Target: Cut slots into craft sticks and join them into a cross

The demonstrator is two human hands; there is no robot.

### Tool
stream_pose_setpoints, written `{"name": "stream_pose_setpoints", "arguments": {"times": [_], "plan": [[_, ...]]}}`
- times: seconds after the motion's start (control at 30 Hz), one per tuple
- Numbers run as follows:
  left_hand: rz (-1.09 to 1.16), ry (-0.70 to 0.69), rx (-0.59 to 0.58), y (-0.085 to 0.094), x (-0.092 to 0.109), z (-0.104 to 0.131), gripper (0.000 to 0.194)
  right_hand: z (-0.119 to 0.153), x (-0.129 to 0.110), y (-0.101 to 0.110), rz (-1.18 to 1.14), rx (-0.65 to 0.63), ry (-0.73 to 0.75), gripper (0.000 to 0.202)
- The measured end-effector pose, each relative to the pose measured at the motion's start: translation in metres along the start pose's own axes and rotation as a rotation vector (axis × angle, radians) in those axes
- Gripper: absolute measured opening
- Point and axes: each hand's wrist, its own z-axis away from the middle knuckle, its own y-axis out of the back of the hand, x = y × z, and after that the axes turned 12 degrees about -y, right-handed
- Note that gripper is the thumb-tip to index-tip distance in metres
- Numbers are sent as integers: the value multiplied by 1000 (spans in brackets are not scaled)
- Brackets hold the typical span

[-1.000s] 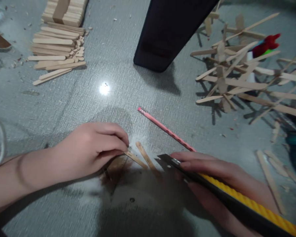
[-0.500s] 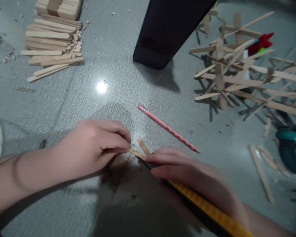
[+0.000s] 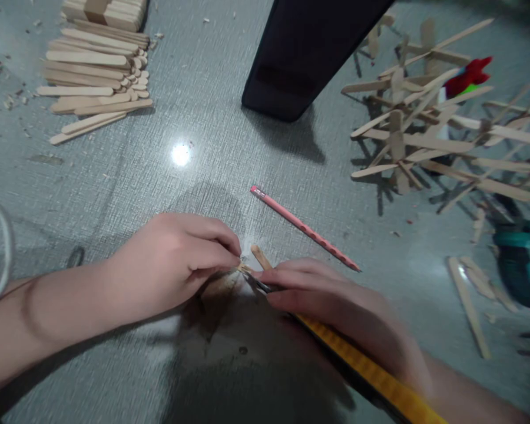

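My left hand (image 3: 176,265) pinches one end of a small wooden stick piece (image 3: 244,268) just left of centre. My right hand (image 3: 331,306) is closed round a yellow and black cutter (image 3: 366,371), whose metal blade reaches the wooden piece between the two hands. Another stick end (image 3: 259,257) juts up beside my right fingertips; where it joins is hidden. A pink pencil (image 3: 304,228) lies on the table just beyond my right hand.
Loose craft sticks (image 3: 92,73) lie at the upper left below a banded bundle (image 3: 110,12). A dark upright device (image 3: 300,65) stands at the top. Joined sticks (image 3: 424,141) spread at the right, above teal-handled pliers (image 3: 516,268). A white cable (image 3: 6,247) curves at the left edge.
My left fingertips have shifted slightly right, closer to my right fingers. The wooden piece shows less between the hands, and more of the metal blade is visible.
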Motion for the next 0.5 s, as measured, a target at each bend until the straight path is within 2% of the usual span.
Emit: {"name": "stream_pose_setpoints", "arguments": {"times": [0.07, 0.2, 0.4, 0.5], "plan": [[5, -16, 8, -1, -1, 0, 29, -2, -5, 7, -34, -38, 55, 30], [1, -37, 21, -1, -2, 0, 26, -6, -14, 14, -50, -55, 6, 28], [-28, -27, 7, -2, 0, 1, 29, -3, -8, 12, 61, -36, 147, 29], [-40, -26, 0, -1, -1, 2, 31, -3, -7, 14, 89, -52, 168, 28]]}}
